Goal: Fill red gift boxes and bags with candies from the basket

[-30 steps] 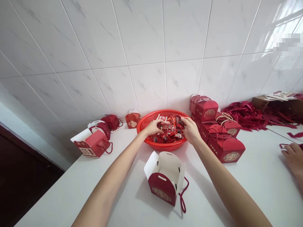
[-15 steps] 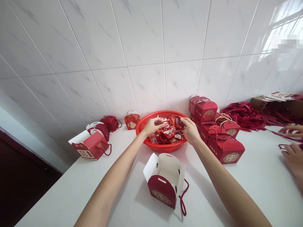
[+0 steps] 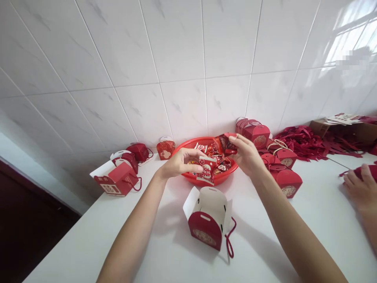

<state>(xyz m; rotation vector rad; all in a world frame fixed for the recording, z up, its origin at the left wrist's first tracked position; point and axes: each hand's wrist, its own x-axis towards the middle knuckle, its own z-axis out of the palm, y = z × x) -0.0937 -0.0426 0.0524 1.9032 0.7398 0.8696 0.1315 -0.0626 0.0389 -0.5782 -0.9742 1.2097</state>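
Observation:
My left hand [image 3: 181, 163] pinches a red and white candy packet [image 3: 207, 169] over the front rim of the red plastic basket [image 3: 196, 182]. Between the fingers of my right hand [image 3: 246, 153] is a dark red candy packet [image 3: 226, 144], raised above the basket's right side. More wrapped candies [image 3: 219, 168] lie in the basket. Just in front of it stands an open red gift box [image 3: 205, 232], its pale inside showing and a dark red cord handle [image 3: 229, 243] hanging at its right. Both hands are apart from this box.
Red gift boxes [image 3: 116, 179] stand at the left. Several more boxes [image 3: 290, 182] are stacked at the right. Beyond them lie a heap of red ribbons [image 3: 303, 143] and a cardboard box [image 3: 319, 129]. Another person's hand [image 3: 361, 188] rests at the right edge. A tiled wall [image 3: 182, 110] closes the back.
Both hands have lifted out of the candies, each with a packet. The left came toward the open box; the right rose. The other person's hands shifted at the right.

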